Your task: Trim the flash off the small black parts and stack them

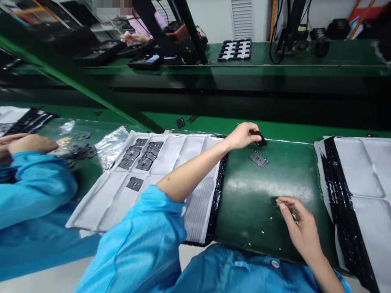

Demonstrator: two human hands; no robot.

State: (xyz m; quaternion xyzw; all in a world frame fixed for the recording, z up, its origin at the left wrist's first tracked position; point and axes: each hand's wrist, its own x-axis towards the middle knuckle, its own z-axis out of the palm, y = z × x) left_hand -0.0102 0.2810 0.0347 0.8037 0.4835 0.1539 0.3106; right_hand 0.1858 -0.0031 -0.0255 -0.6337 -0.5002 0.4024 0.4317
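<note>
Three compartments of a white tray (171,151) holding dark plates (149,156), left hand (242,135) outstretched beside the tray's far right corner, clamped on a black piece (261,140), right hand (298,221) to the tray's right, fingers curled, grip unclear.

A white wall (210,20) stands behind a green bench (351,57).

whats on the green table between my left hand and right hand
In the head view, a flat grey part lies there, nearer the left hand than the right hand.
</note>
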